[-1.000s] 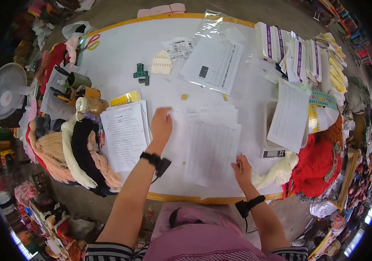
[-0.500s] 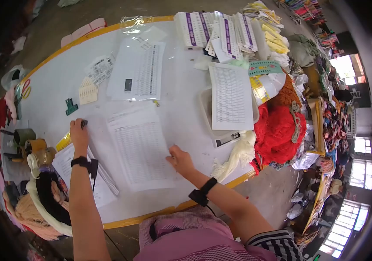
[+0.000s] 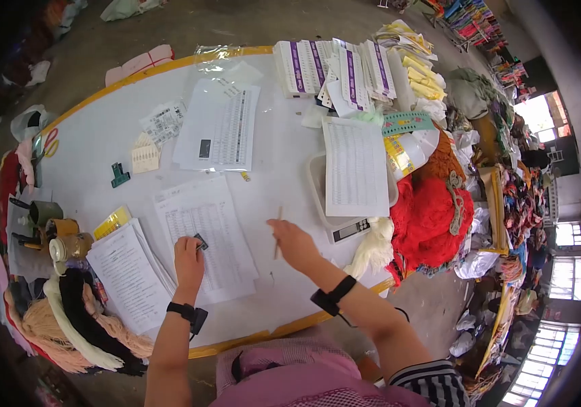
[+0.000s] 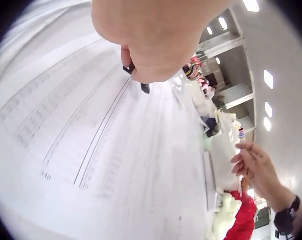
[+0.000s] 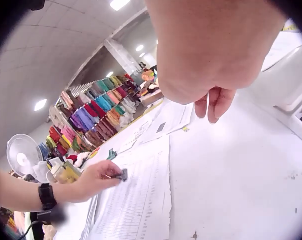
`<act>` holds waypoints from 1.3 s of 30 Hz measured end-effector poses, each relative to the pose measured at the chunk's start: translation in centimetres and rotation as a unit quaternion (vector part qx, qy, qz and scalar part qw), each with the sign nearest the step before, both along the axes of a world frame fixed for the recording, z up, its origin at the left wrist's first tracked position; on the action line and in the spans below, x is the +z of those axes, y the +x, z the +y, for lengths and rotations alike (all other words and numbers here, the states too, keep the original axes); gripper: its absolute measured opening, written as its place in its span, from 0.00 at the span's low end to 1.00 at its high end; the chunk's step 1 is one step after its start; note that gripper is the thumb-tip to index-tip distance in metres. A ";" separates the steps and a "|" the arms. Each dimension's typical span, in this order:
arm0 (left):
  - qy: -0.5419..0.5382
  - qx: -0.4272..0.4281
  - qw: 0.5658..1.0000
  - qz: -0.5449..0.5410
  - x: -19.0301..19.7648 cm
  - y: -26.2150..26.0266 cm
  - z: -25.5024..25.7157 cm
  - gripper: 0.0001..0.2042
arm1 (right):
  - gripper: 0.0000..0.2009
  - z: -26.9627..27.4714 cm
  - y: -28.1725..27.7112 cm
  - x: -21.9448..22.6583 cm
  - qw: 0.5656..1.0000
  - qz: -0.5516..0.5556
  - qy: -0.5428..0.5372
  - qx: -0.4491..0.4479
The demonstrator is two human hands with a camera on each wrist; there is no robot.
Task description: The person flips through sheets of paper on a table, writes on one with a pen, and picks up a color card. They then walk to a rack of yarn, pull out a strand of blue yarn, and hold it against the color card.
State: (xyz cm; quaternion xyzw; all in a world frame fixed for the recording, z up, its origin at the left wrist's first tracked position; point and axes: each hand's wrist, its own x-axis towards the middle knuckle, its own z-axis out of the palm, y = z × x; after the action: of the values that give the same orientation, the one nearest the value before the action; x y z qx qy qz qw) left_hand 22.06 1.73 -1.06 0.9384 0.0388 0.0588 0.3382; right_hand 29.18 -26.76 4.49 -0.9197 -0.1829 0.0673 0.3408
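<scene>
My left hand (image 3: 189, 261) pinches a dark clip (image 3: 201, 242) over printed sheets (image 3: 226, 264) lying on the white table. In the left wrist view the clip (image 4: 145, 88) pokes out below the fingers, close over the rows of print. To the right of the sheets, my right hand (image 3: 295, 245) holds a thin tan stick (image 3: 277, 233), pencil-like, pointing away from me. The right wrist view hides the stick behind that hand (image 5: 211, 75). Another green clip (image 3: 120, 175) lies farther up the table.
A stack of handwritten pages (image 3: 127, 275) lies left, beside yarn hanks (image 3: 66, 319) and a jar (image 3: 70, 247). A plastic-sleeved sheet (image 3: 219, 125) lies beyond. At right stand a scale (image 3: 350, 230) with a tray under a list (image 3: 355, 169), red yarn (image 3: 433, 214) and label bundles (image 3: 297, 68).
The left hand took one of the two green clips from the table and brought it back over the printed sheets. The view turned right. The right hand, still holding the stick, lifted off the sheets' edge.
</scene>
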 end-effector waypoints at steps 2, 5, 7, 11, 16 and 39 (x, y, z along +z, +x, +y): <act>0.026 0.034 0.999 0.006 0.1 -0.2 -0.6 0.14 | 0.22 1.3 0.3 0.9 0.995 0.049 -0.058 0.060; 0.057 0.036 0.997 -0.035 0.7 -0.6 -0.4 0.16 | 0.24 0.4 1.8 2.3 0.997 0.048 -0.040 0.040; 0.063 0.028 0.997 -0.023 1.1 -1.3 -0.2 0.16 | 0.19 -2.5 3.0 2.4 0.997 -0.070 -0.010 -0.044; 0.057 0.044 0.997 -0.010 1.6 -3.1 -0.6 0.16 | 0.25 -13.8 8.1 1.4 0.943 -0.147 -0.097 -0.283; 0.043 0.055 0.998 -0.006 2.6 -4.9 -2.7 0.16 | 0.45 -20.1 11.5 0.5 0.894 -0.068 -0.259 -0.360; -0.012 0.036 0.999 -0.020 3.6 -4.9 -8.7 0.12 | 0.15 -21.1 12.2 -1.3 0.953 0.031 0.054 -0.298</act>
State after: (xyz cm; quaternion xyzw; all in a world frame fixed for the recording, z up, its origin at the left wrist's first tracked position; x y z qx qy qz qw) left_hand 17.20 -6.99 2.57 0.9308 0.0664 0.0888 0.3482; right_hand 41.33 -47.87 3.15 -0.9100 0.1062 -0.0191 0.4002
